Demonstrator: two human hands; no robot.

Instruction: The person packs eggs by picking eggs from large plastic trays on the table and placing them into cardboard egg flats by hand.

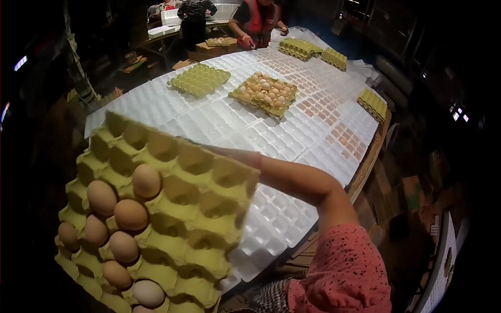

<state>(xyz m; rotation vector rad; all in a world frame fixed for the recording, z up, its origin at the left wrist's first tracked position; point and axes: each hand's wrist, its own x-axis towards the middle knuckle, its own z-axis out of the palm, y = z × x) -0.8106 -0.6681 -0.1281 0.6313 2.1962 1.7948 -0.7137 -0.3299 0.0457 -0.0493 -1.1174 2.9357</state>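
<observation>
Close in front of me, a yellow-green pulp egg tray (193,208) is tilted up and fills the lower left. Several brown eggs (131,214) and a paler egg (148,293) sit in its left and lower cups; the cups on its right are bare. My right arm reaches in from the lower right, and my right hand (237,155) passes behind the tray's upper edge. Its fingers are hidden there, so its grip cannot be made out. My left hand is out of view.
White moulded trays (274,141) cover the long table. On them rest a full egg tray (265,94), a bare pulp tray (199,80) and stacked pulp trays (299,48). A lone egg (343,141) lies to the right. A person in a red vest (262,21) stands at the far end.
</observation>
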